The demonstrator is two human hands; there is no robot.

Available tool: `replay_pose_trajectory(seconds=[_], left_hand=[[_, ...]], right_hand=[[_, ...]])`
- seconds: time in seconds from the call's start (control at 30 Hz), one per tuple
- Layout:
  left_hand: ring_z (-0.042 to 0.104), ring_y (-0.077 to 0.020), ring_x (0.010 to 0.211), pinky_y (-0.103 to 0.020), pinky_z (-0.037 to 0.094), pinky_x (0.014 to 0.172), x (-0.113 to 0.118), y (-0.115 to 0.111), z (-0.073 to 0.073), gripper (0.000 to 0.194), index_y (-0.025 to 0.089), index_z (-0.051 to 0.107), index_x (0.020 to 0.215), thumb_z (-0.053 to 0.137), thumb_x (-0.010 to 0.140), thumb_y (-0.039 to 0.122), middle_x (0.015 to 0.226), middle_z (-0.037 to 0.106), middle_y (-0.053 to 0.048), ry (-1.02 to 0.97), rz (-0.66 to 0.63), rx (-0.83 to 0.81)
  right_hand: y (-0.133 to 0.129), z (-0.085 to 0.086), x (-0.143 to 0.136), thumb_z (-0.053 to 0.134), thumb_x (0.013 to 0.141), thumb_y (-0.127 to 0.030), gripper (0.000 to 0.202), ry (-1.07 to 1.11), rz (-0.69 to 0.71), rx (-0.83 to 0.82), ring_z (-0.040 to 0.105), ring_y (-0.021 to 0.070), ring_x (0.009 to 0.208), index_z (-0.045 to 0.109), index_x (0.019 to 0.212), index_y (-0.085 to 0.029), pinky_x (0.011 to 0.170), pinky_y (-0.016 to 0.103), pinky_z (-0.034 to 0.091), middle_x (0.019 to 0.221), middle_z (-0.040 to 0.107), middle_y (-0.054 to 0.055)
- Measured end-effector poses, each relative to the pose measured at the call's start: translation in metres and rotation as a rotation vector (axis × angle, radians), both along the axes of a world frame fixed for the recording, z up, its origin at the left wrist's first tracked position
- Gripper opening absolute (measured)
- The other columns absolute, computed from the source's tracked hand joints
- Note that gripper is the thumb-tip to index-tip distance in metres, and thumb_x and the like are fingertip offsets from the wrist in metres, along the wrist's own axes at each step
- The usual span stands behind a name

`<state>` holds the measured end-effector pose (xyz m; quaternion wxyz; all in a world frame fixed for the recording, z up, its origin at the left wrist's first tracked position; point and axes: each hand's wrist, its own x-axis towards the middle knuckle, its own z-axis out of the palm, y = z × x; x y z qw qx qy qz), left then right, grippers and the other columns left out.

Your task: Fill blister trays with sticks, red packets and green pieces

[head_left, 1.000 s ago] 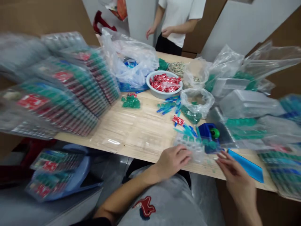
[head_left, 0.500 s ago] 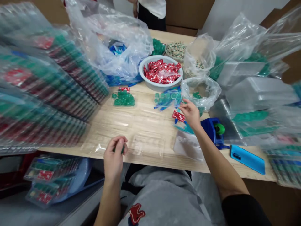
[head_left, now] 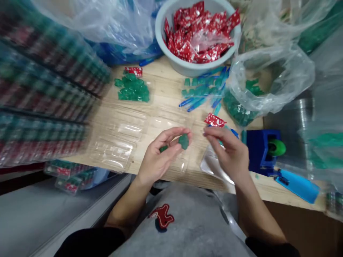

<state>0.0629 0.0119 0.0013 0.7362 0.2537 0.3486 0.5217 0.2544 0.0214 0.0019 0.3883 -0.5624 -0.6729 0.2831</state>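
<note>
My left hand (head_left: 155, 162) is curled around small green translucent pieces. One green piece (head_left: 183, 141) shows between thumb and fingertips, and part of another sits deeper in the palm. Facing it, my right hand (head_left: 232, 153) has thumb and forefinger pinched together; whatever may be between them is too small to make out. Just beyond those fingers lies a red packet (head_left: 215, 120) with white marks. Clear moulded plastic trays (head_left: 112, 153) lie on the table left of my left hand, and another is partly hidden beneath it.
A pale bowl (head_left: 162, 39) of red packets stands at the back. Green pieces (head_left: 134, 88) are piled at left, blue pens or sticks (head_left: 197, 103) at centre right. A clear bag (head_left: 297, 89), blue tape dispenser (head_left: 257, 150) and blue phone (head_left: 298, 185) are rightward. Stacked filled packs (head_left: 40, 139) rise at left.
My left hand has moved right and turned, showing the green pieces. My right hand has drawn back from the blue and green items towards me. The view has tilted down and closer.
</note>
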Motion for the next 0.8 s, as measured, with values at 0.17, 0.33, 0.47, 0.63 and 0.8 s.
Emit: replay_pose_trajectory(seconds=[0.17, 0.33, 0.47, 0.63, 0.8], left_hand=[[0.07, -0.0147, 0.104, -0.027, 0.057, 0.093, 0.018, -0.013, 0.011, 0.03, 0.03, 0.065, 0.114, 0.063, 0.089, 0.014, 0.113, 0.073, 0.001, 0.202, 0.022, 0.221], [0.069, -0.0132, 0.105, -0.026, 0.057, 0.092, 0.026, -0.025, 0.018, 0.031, 0.029, 0.063, 0.115, 0.056, 0.092, 0.01, 0.112, 0.073, 0.001, 0.4, 0.075, 0.36], [0.067, -0.0147, 0.104, -0.026, 0.057, 0.086, 0.029, -0.028, 0.013, 0.021, 0.022, 0.065, 0.108, 0.06, 0.09, 0.012, 0.112, 0.07, -0.005, 0.696, 0.132, 0.484], [0.067, -0.0131, 0.092, -0.024, 0.056, 0.084, 0.004, -0.051, -0.006, 0.013, 0.015, 0.064, 0.096, 0.054, 0.095, 0.023, 0.093, 0.071, -0.006, 0.947, 0.153, 0.648], [0.066, -0.0123, 0.1, -0.018, 0.053, 0.076, -0.046, -0.09, -0.025, 0.017, 0.014, 0.063, 0.104, 0.049, 0.097, 0.02, 0.105, 0.07, -0.006, 1.253, 0.041, 0.646]], right_hand=[[-0.032, 0.019, -0.017, 0.063, 0.088, -0.01, 0.022, 0.355, 0.049, -0.066, 0.065, 0.0115, 0.085, 0.067, 0.103, -0.026, 0.076, 0.026, 0.054, 0.092, 0.071, -0.001], [-0.041, 0.023, -0.019, 0.067, 0.085, -0.012, 0.025, 0.53, 0.039, -0.143, 0.066, 0.0095, 0.083, 0.067, 0.103, -0.028, 0.076, 0.023, 0.055, 0.092, 0.07, -0.003], [-0.048, 0.019, -0.019, 0.071, 0.082, -0.015, 0.017, 0.595, -0.024, -0.248, 0.069, 0.0094, 0.071, 0.069, 0.095, -0.026, 0.064, 0.019, 0.056, 0.082, 0.073, -0.004], [-0.062, -0.002, -0.022, 0.077, 0.075, -0.022, 0.015, 0.471, -0.006, -0.404, 0.069, 0.0083, 0.069, 0.073, 0.09, -0.025, 0.067, 0.017, 0.055, 0.08, 0.074, -0.004], [-0.073, -0.007, -0.064, 0.083, 0.067, -0.03, 0.028, 0.244, -0.005, -0.561, 0.065, 0.0147, 0.075, 0.074, 0.093, -0.028, 0.069, 0.026, 0.054, 0.085, 0.072, 0.0]])
